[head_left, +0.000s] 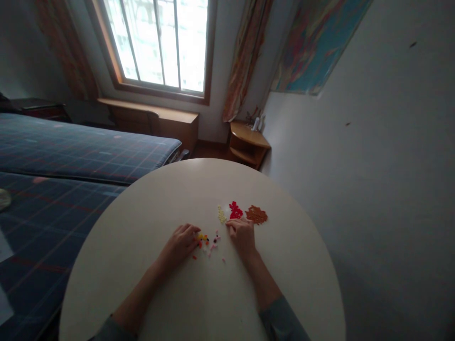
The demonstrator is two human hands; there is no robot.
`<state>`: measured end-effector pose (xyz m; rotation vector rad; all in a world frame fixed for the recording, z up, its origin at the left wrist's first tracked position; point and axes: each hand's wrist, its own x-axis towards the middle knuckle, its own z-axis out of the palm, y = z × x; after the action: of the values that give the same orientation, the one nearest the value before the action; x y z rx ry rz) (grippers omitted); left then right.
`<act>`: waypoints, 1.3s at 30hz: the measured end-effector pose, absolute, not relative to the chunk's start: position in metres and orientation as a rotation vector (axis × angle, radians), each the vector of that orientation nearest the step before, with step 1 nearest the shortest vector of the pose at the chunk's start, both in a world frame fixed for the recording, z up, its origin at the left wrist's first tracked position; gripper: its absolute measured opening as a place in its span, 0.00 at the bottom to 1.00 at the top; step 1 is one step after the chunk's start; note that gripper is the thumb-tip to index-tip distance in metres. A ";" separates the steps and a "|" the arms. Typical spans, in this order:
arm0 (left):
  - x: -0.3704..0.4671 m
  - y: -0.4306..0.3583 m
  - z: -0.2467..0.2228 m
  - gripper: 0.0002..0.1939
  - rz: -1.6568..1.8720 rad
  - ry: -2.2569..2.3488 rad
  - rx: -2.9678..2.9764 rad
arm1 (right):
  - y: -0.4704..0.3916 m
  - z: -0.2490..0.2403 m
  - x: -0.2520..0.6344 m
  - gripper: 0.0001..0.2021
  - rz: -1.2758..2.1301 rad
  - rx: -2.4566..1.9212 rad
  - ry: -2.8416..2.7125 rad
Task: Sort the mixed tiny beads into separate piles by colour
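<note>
My left hand rests on the white table with its fingers lying together, their tips against the left side of a loose scatter of small orange, yellow and dark pieces. Slightly to the right lie several small pink and white pieces, one with a dark bit. My right hand is closed, thumb and forefinger meeting just below a red pile of small pieces. Whatever may be between those fingertips is too small to make out. Pale yellow pieces lie left of the red pile, and a brown pile lies to its right.
The round white table has its curved far edge ahead of me. A bed with a blue plaid mattress stands at the left. On the right is a white wall. A small wooden corner shelf stands beyond the table.
</note>
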<state>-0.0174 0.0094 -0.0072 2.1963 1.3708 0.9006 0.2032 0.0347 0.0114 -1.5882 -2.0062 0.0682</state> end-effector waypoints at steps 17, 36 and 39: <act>-0.016 0.010 -0.005 0.09 0.941 1.405 2.155 | 0.035 0.012 0.200 0.11 0.096 -1.617 -2.029; -0.042 0.012 0.013 0.07 0.684 1.311 2.002 | 0.039 0.000 0.205 0.12 0.051 -1.524 -1.837; -0.047 0.010 0.018 0.08 0.558 1.302 1.986 | 0.036 0.002 0.201 0.11 0.065 -1.493 -1.784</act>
<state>-0.0475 0.0105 0.0185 1.9856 1.3017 0.5576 0.2014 0.0364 0.0020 -1.4935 -1.7843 0.0654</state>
